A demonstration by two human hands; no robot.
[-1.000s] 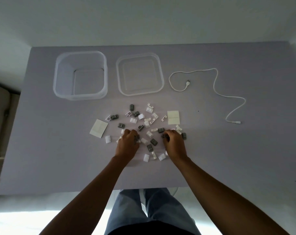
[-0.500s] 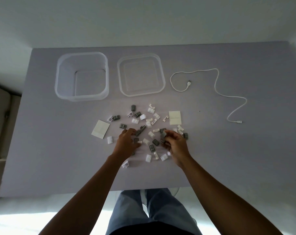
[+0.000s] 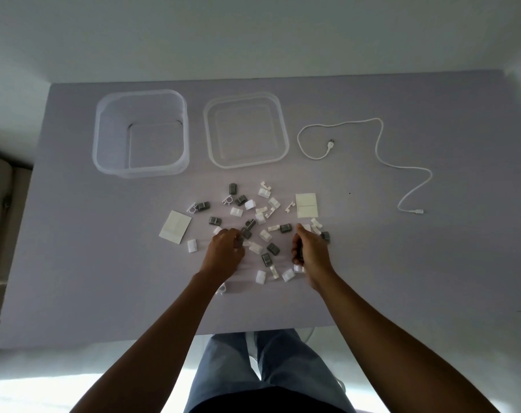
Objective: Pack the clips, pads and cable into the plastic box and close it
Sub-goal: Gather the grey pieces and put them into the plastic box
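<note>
Several small grey and white clips (image 3: 265, 234) lie scattered in the middle of the table. My left hand (image 3: 225, 251) rests on the left part of the pile, fingers curled around grey clips. My right hand (image 3: 311, 251) is closed at the right side, with a dark clip showing in its grip. Two white pads lie flat: one pad (image 3: 175, 227) left of the pile, the other pad (image 3: 306, 205) to its right. The clear plastic box (image 3: 141, 171) stands open at the back left, its lid (image 3: 247, 165) beside it. A white cable (image 3: 378, 138) curls at the back right.
The table's front edge (image 3: 164, 335) runs just below my forearms, with my legs under it. A beige piece of furniture (image 3: 0, 204) stands off the table's left side. A white wall rises behind the table.
Both hands have drawn slightly apart and closed on clips from the pile. A few clips between them have shifted.
</note>
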